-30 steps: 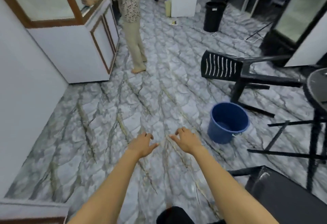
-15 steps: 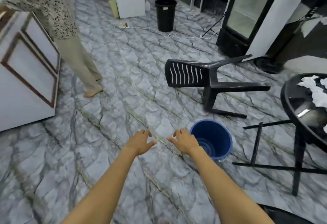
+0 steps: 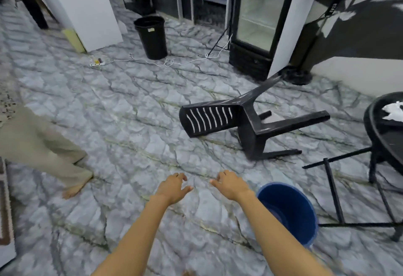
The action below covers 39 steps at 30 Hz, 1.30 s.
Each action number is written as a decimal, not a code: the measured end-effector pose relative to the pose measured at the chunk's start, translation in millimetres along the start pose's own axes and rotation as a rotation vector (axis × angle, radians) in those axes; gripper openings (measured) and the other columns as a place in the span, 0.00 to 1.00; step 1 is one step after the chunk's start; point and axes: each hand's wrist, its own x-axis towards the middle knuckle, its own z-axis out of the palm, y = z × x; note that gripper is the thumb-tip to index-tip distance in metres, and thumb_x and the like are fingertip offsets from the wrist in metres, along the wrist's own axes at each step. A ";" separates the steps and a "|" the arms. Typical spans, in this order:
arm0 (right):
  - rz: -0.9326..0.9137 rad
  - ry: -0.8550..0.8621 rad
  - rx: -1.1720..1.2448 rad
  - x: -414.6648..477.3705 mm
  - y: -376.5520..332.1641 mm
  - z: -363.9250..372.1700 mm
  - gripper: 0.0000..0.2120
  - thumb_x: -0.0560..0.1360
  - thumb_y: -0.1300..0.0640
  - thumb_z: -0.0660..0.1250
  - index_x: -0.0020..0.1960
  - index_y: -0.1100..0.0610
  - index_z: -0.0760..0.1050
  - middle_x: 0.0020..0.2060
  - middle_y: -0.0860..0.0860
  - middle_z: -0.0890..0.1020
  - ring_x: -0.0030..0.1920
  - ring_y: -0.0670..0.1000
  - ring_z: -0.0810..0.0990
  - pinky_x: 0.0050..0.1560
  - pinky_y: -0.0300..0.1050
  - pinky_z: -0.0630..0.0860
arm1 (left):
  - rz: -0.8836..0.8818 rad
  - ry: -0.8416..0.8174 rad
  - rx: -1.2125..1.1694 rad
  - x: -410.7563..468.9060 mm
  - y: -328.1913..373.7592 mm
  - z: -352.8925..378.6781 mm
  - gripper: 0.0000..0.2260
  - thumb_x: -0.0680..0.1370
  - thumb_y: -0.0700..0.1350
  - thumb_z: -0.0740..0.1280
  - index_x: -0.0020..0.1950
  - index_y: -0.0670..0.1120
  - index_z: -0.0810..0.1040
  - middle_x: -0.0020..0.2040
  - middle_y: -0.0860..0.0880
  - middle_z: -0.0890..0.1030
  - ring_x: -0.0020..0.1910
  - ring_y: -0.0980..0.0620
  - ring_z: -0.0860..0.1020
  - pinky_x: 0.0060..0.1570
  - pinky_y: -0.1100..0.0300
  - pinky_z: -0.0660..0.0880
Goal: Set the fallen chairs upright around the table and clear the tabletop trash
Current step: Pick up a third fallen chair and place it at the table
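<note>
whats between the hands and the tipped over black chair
Nothing: in the head view only bare marble floor separates the left hand and right hand from the fallen chair.

We saw only the left part of the table [image 3: 383,127]; the right edge cut off the rest. The white trash [image 3: 393,112] on it was also cut, so we could not count the pieces. Of the bystander [image 3: 32,144] at the left edge, only legs showed. The shelves behind the fridge door [image 3: 255,9] were too blurred to read.
</note>
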 end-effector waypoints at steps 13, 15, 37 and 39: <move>0.162 0.033 0.099 220.9 -59.6 -104.5 0.29 0.79 0.38 0.50 0.67 0.59 0.67 0.68 0.58 0.68 0.68 0.58 0.67 0.66 0.55 0.65 | 0.183 -0.056 0.103 228.8 -40.6 -168.0 0.21 0.78 0.56 0.59 0.67 0.45 0.67 0.66 0.42 0.70 0.65 0.44 0.69 0.63 0.49 0.69; 0.169 0.077 0.128 262.6 -66.4 -132.4 0.28 0.79 0.38 0.51 0.66 0.59 0.68 0.67 0.58 0.69 0.67 0.58 0.68 0.66 0.54 0.66 | 0.210 -0.065 0.124 271.4 -43.1 -200.0 0.21 0.78 0.56 0.59 0.67 0.45 0.67 0.66 0.43 0.71 0.65 0.44 0.70 0.62 0.49 0.69; 0.697 0.302 0.584 498.6 -112.6 -253.2 0.27 0.79 0.39 0.51 0.67 0.58 0.67 0.67 0.57 0.68 0.68 0.58 0.66 0.63 0.53 0.64 | 0.706 -0.350 0.429 602.4 -9.3 -393.7 0.21 0.78 0.55 0.61 0.66 0.45 0.68 0.66 0.43 0.71 0.64 0.45 0.71 0.62 0.53 0.69; 0.775 0.353 0.662 508.9 -125.7 -252.2 0.27 0.79 0.39 0.51 0.67 0.58 0.67 0.67 0.57 0.68 0.68 0.59 0.66 0.65 0.54 0.64 | 0.790 -0.383 0.483 620.1 -6.6 -405.9 0.22 0.77 0.56 0.61 0.67 0.45 0.68 0.65 0.43 0.72 0.63 0.45 0.72 0.62 0.52 0.69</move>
